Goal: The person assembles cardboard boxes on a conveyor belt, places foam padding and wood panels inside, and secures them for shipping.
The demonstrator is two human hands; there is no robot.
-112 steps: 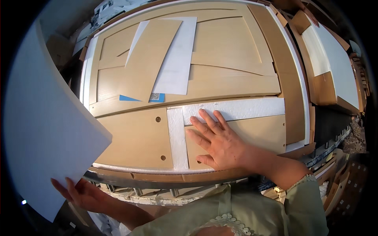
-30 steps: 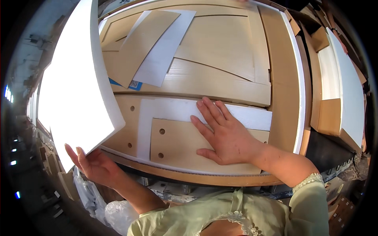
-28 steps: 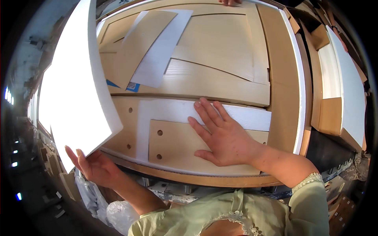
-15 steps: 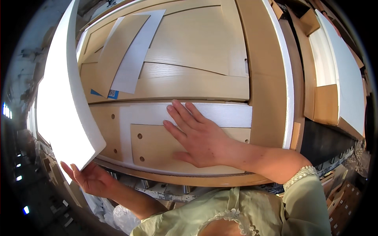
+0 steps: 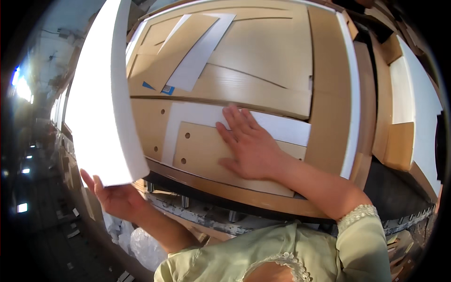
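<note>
A broad tan surface (image 5: 329, 117) filled the view on a grey metal frame (image 5: 206, 218), with stacked tan and white boards (image 5: 408, 117) at its right, a dark littered floor (image 5: 51, 235) below left, and bright daylight (image 5: 21, 87) at far left.

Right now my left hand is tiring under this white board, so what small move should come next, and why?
Probably lower the white board flat onto the panel stack. The left hand props only its bottom edge while it stands upright, and the right hand already presses the drilled panel steady.
</note>
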